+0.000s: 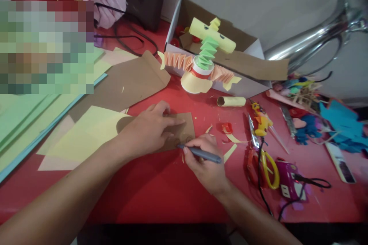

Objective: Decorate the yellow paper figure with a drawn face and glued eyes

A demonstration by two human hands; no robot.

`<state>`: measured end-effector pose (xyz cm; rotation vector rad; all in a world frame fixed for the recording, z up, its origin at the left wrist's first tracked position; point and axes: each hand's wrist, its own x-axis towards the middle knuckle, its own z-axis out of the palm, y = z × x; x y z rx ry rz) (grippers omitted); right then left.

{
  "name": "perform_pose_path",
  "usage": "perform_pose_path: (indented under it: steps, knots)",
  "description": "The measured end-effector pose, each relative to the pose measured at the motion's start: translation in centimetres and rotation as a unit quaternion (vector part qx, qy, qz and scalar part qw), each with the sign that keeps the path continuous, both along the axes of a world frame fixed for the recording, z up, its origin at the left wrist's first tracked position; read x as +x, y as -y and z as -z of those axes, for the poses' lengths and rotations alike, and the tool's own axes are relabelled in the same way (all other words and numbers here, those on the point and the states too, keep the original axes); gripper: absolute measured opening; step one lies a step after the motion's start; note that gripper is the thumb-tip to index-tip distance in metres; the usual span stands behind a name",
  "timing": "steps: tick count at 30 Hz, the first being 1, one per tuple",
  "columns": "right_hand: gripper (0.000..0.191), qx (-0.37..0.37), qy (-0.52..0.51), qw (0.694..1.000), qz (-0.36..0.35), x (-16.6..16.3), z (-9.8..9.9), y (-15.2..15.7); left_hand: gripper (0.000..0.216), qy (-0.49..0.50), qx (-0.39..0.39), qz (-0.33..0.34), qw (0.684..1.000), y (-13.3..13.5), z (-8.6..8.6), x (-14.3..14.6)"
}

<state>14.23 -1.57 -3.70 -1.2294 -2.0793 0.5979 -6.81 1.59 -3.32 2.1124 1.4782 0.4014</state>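
Observation:
My left hand (155,126) lies over a piece of brown card (185,122), its fingers spread and pressing it onto the red table. In my right hand (205,160) is a grey-blue marker pen (204,155), gripped between thumb and fingers. The pen's tip touches the card near its lower edge, where small round outlines are drawn. Part of the card is hidden under my left hand. Behind the card stands a paper figure (202,65) with a cup body, folded green neck, orange folded arms and a yellow roll head.
Yellow paper sheets (94,134) and a brown envelope (126,80) lie left. A white box (244,84) stands behind. A yellow paper roll (232,101), scissors (268,168), a purple cabled device (291,180) and blue paper (342,130) are to the right.

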Motion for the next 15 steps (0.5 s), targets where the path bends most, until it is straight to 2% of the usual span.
perform_pose_path:
  steps: [15]
  knots:
    - [0.006,0.008,0.003,1.000,-0.002,0.06,0.08,0.07,0.045,0.009,0.015,0.003,1.000,-0.03,0.29,-0.09]
